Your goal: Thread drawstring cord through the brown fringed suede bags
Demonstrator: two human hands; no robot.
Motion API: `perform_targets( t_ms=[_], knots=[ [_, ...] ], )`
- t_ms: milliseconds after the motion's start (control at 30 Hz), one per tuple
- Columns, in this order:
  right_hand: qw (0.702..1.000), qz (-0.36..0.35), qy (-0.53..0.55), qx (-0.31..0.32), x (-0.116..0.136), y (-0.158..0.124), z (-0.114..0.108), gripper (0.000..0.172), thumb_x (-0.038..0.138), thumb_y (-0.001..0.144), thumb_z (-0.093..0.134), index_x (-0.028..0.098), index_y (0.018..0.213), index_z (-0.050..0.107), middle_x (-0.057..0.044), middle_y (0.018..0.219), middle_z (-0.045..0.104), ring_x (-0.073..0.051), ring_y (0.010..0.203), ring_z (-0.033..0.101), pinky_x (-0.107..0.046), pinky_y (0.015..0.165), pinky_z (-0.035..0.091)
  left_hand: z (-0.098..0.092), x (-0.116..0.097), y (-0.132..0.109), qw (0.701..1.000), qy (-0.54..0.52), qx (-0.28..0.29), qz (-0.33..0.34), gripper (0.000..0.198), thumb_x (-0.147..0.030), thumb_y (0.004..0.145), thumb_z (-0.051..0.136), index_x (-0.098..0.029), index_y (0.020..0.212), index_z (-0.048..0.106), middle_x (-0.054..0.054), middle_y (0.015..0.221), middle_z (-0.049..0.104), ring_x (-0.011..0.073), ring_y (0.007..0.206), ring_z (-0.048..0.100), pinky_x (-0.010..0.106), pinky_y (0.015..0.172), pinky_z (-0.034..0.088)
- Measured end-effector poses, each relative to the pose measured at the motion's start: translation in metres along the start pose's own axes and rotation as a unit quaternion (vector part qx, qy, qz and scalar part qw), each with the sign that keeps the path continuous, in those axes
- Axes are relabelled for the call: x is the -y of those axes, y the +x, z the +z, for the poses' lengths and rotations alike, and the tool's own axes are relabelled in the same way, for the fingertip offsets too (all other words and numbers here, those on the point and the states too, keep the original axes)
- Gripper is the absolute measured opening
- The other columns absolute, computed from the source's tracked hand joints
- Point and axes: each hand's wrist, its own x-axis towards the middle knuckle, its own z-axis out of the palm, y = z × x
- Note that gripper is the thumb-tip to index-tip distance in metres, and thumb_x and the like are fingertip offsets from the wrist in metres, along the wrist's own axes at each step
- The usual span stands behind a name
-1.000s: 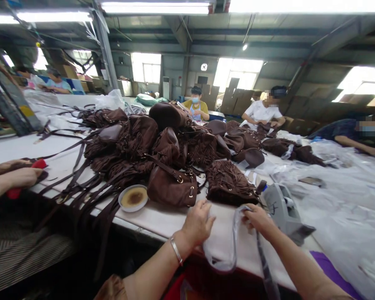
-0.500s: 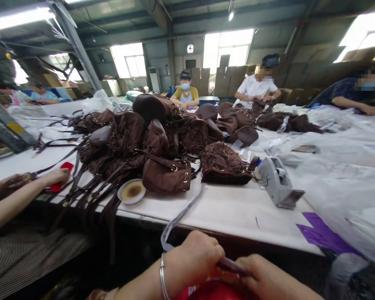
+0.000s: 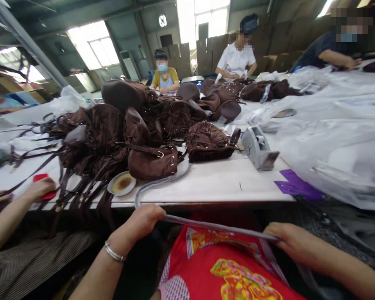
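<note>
A long strap in greyish clear wrapping [image 3: 215, 226] is stretched taut between my two hands, above a red patterned apron [image 3: 203, 258] on my lap. My left hand [image 3: 145, 217], with a silver bangle at the wrist, is closed on one part of it. Some way to the right, my right hand [image 3: 286, 236] grips the other part. From my left hand the strap runs up onto the table, to between a dark brown drawstring bag [image 3: 154, 163] and a brown fringed bag [image 3: 211, 141].
A pile of brown bags [image 3: 103, 129] covers the table's left and middle. Nearby are a white dish [image 3: 111, 190] with yellowish content, a grey tape dispenser [image 3: 259, 150], purple sheet [image 3: 300, 185] and plastic bags [image 3: 337, 154]. At left a co-worker's hand [image 3: 39, 186] holds a red object.
My hands have moved apart, pulling the strap into a long straight stretch across the apron. The view has tilted down and shifted right, so more of the apron shows.
</note>
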Motion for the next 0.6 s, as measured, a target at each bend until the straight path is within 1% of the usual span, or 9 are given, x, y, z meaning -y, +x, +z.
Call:
perform_targets(
  t_ms=[100,200,300,367,400,467,500,567,600],
  knots=[
    [0.996,-0.019,0.038,0.075,0.0,-0.001,-0.012,0.023,0.025,0.082,0.049,0.02,0.078,0.072,-0.004,0.084,0.071,-0.02,0.079,0.061,-0.026,0.075,0.044,0.005,0.012,-0.002,1.0,-0.01,-0.001,-0.015,0.024,-0.016,0.09,0.048,-0.02,0.085,0.072,0.005,0.083,0.07,0.0185,0.081,0.064,0.027,0.075,0.046],
    [0.986,-0.001,0.065,0.155,0.0,-0.002,-0.018,0.024,0.032,0.083,0.055,0.016,0.07,0.068,-0.001,0.071,0.064,-0.016,0.065,0.053,-0.025,0.062,0.038,0.005,0.019,-0.003,0.999,-0.005,0.004,-0.037,0.024,-0.017,0.09,0.048,-0.021,0.086,0.072,0.005,0.085,0.071,0.0191,0.083,0.065,0.027,0.077,0.047],
    [0.966,0.013,0.121,0.226,0.003,-0.002,-0.02,0.027,0.038,0.079,0.061,0.014,0.07,0.069,0.001,0.065,0.06,-0.013,0.059,0.049,-0.023,0.056,0.035,-0.005,0.012,-0.002,0.995,0.024,0.019,-0.091,0.024,-0.017,0.09,0.049,-0.021,0.087,0.073,0.007,0.087,0.072,0.0214,0.086,0.067,0.03,0.079,0.049],
    [0.952,0.004,0.16,0.262,0.012,0.003,-0.021,0.03,0.041,0.079,0.062,0.013,0.074,0.071,0.0,0.065,0.062,-0.014,0.06,0.052,-0.023,0.057,0.037,-0.017,-0.008,0.001,0.994,0.035,0.017,-0.107,0.02,-0.018,0.088,0.054,-0.021,0.094,0.073,0.008,0.092,0.073,0.0238,0.09,0.067,0.033,0.083,0.05],
    [0.945,-0.007,0.174,0.277,0.02,0.007,-0.02,0.031,0.042,0.079,0.062,0.013,0.076,0.072,-0.001,0.066,0.063,-0.014,0.061,0.053,-0.023,0.058,0.039,-0.023,-0.024,0.003,0.995,0.03,0.008,-0.095,0.021,-0.019,0.086,0.058,-0.021,0.101,0.072,0.009,0.099,0.073,0.0252,0.095,0.067,0.035,0.087,0.05],
    [0.94,-0.024,0.172,0.294,0.042,0.021,-0.018,0.03,0.04,0.08,0.06,0.013,0.077,0.072,-0.002,0.068,0.064,-0.014,0.062,0.055,-0.023,0.06,0.041,-0.032,-0.065,0.012,0.999,-0.014,-0.045,0.0,0.04,-0.029,0.084,0.067,-0.022,0.123,0.064,0.011,0.122,0.067,0.0269,0.113,0.061,0.037,0.101,0.045],
    [0.945,-0.027,0.147,0.292,0.055,0.029,-0.017,0.028,0.038,0.08,0.06,0.013,0.075,0.072,-0.001,0.066,0.063,-0.014,0.06,0.054,-0.023,0.059,0.04,-0.032,-0.087,0.019,0.996,-0.039,-0.058,0.055,0.049,-0.035,0.083,0.07,-0.023,0.129,0.06,0.011,0.129,0.063,0.0274,0.119,0.057,0.038,0.104,0.043],
    [0.961,-0.044,0.059,0.266,0.081,0.044,-0.013,0.026,0.037,0.078,0.061,0.014,0.071,0.071,0.001,0.059,0.058,-0.012,0.053,0.047,-0.023,0.053,0.035,-0.026,-0.129,0.036,0.987,-0.08,-0.042,0.133,0.064,-0.048,0.08,0.073,-0.021,0.135,0.055,0.012,0.131,0.062,0.0286,0.118,0.058,0.038,0.102,0.045],
    [0.967,-0.064,0.015,0.248,0.092,0.05,-0.012,0.026,0.038,0.077,0.061,0.015,0.07,0.071,0.001,0.057,0.057,-0.011,0.052,0.044,-0.024,0.051,0.033,-0.02,-0.145,0.045,0.984,-0.097,-0.021,0.15,0.065,-0.053,0.08,0.072,-0.019,0.133,0.056,0.013,0.126,0.065,0.0292,0.113,0.062,0.038,0.098,0.047]
  ],
)
